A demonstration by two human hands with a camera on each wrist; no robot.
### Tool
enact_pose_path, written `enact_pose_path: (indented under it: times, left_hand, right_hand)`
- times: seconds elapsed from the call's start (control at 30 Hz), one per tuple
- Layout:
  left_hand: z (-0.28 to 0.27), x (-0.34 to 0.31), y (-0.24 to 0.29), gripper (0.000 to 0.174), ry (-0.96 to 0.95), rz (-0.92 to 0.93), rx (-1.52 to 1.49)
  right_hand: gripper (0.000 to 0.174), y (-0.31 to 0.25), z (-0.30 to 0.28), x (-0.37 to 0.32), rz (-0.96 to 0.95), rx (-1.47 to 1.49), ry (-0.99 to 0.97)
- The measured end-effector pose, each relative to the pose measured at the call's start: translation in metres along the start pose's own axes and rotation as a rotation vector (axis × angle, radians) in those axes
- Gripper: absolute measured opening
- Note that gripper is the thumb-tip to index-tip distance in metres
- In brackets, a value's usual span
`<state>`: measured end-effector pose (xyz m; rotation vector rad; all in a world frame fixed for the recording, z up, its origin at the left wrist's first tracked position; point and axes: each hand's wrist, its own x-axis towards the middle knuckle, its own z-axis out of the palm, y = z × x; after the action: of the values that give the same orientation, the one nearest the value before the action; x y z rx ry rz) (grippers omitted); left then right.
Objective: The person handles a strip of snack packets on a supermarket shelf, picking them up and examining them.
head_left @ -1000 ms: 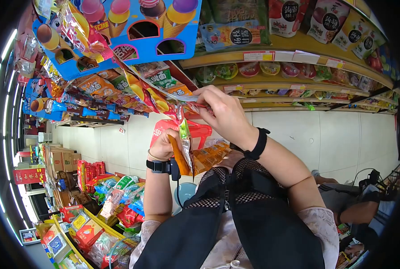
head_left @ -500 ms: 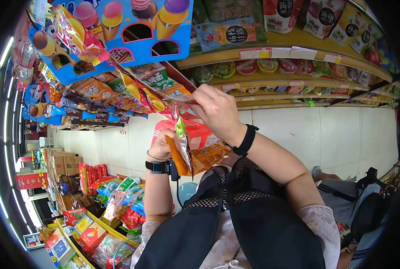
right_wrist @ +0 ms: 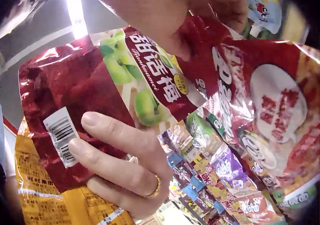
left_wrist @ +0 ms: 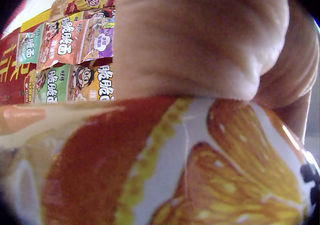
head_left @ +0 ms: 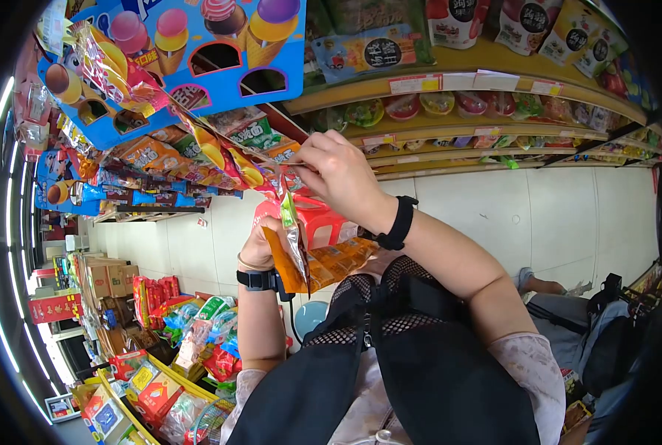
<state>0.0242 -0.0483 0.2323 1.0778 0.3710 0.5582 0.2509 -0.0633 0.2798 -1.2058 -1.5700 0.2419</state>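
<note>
Rightward hand (head_left: 338,172) has shifted left since the earlier frame and now lies nearer the left hand (head_left: 260,241); the blue display box (head_left: 197,74) also sits farther left in the head view. From left to right, the layout is as follows. At far left, bagged goods (head_left: 208,326) fill the lower area, and the blue display box stands above. A yellow-and-pink packet (head_left: 116,70) lies in front of the box. The left hand grips the plum packet (right_wrist: 145,80), its fingers laid across the dark red back beside the barcode label (right_wrist: 61,135); one finger carries a ring (right_wrist: 156,185). The orange packet (head_left: 334,261) extends below the plum packet, toward the person's body. Small snack packets (left_wrist: 62,40) hang on a display beyond the left hand. Behind the held packets, on the floor, is a red stool (head_left: 320,226). The rightward hand is raised above the left hand; its grip is together, clamped on the edge of the red snack packet (right_wrist: 280,100), which touches the plum packet or overlaps it; contact cannot be confirmed. At far right, shelves (head_left: 524,81) hold pouches and round cups.
</note>
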Motion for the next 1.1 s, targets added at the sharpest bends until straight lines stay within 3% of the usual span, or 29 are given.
enact_pose_path:
  times: [0.27,0.33,0.47,0.5,0.63,1.1]
  left_hand:
    - [0.003,0.001,0.006,0.022,-0.014,0.003,0.049]
    - [0.006,0.0,0.009,0.029,0.1,-0.065,-0.118]
    - [0.013,0.004,0.011,0.03,0.106,-0.06,-0.133]
    - [0.009,0.004,0.009,0.019,0.04,-0.022,-0.068]
    - [0.002,0.005,0.007,0.017,-0.102,0.041,-0.004]
    - [0.0,0.004,0.004,0.02,-0.088,0.03,-0.018]
  right_hand:
    - [0.012,0.001,-0.01,0.003,0.062,0.041,-0.085]
    - [0.012,0.001,-0.011,0.003,0.025,0.048,-0.063]
    - [0.012,0.0,-0.012,0.003,0.047,0.074,-0.062]
    - [0.012,0.0,-0.012,0.003,0.053,0.078,-0.067]
    - [0.013,0.002,-0.011,0.002,0.045,0.068,-0.061]
    - [0.015,0.005,-0.013,0.001,0.086,0.173,-0.088]
